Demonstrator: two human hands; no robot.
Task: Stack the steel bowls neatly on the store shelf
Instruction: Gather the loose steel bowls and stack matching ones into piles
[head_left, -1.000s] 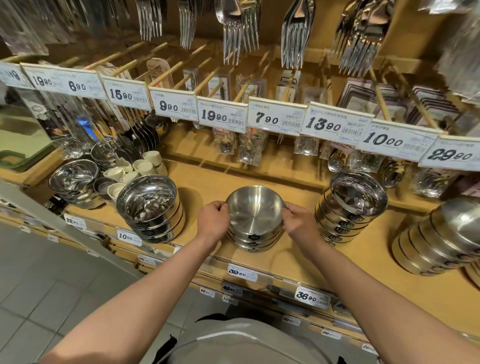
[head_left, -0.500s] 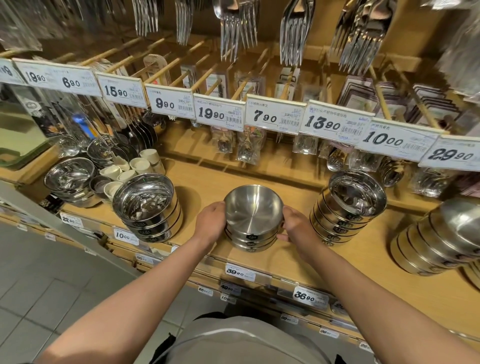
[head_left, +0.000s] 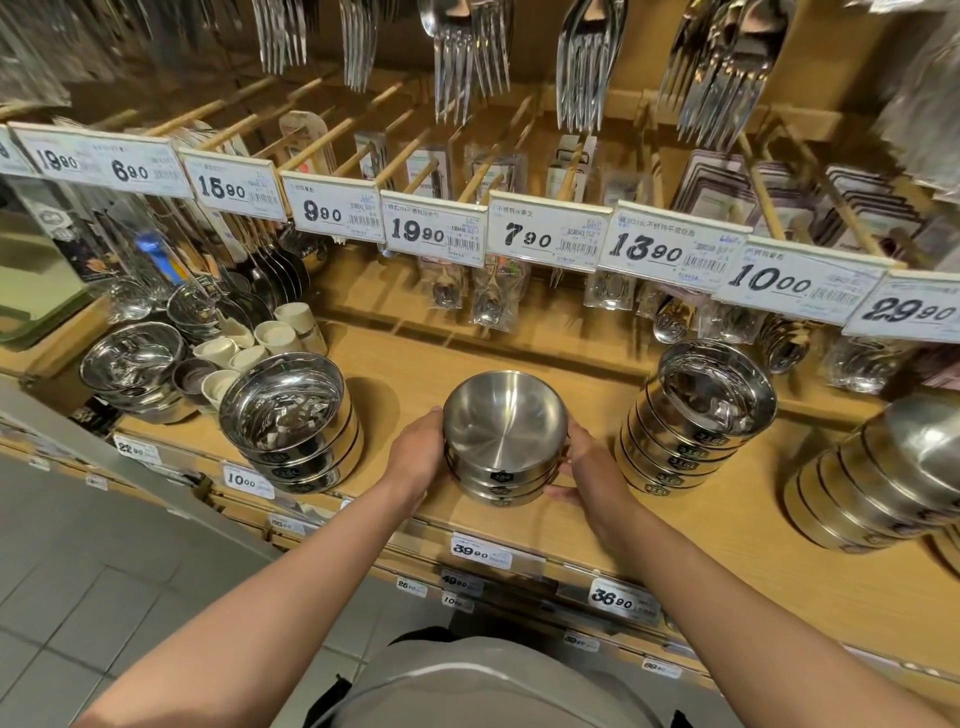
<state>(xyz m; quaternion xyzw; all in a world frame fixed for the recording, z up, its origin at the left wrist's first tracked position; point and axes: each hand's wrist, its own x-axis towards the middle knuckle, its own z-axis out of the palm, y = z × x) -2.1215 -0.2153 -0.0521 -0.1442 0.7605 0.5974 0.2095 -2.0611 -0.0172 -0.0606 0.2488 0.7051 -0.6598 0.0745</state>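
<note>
Steel is filling your grip: your fingers are curling round a short stack of brushed bowls (head_left: 503, 441) from both sides. Your left hand (head_left: 415, 452) is cupping the left wall of the stack, knuckles toward you, its fingertips hidden behind the rim. Your right hand (head_left: 589, 462) is pressing against the right wall, with fingers (head_left: 558, 491) reaching under and round the lower bowls near the front. The stack is sitting upright on the wooden shelf (head_left: 519, 374), close to its front edge, just above a price tag reading 39.90 (head_left: 480, 552).

To your left, well apart from the stack, a pile of shiny bowls (head_left: 291, 421) is standing on the same shelf, and beyond it white cups (head_left: 249, 348) are clustering beside another mirrored bowl (head_left: 132, 364). To your right, a taller tilted pile of bowls (head_left: 696, 421) is leaning back, and farther right another pile of brushed bowls (head_left: 883, 467) is lying nearly on its side. A row of price cards (head_left: 434, 228) is hanging above the shelf, and forks (head_left: 462, 52) are dangling from pegs at the top.
</note>
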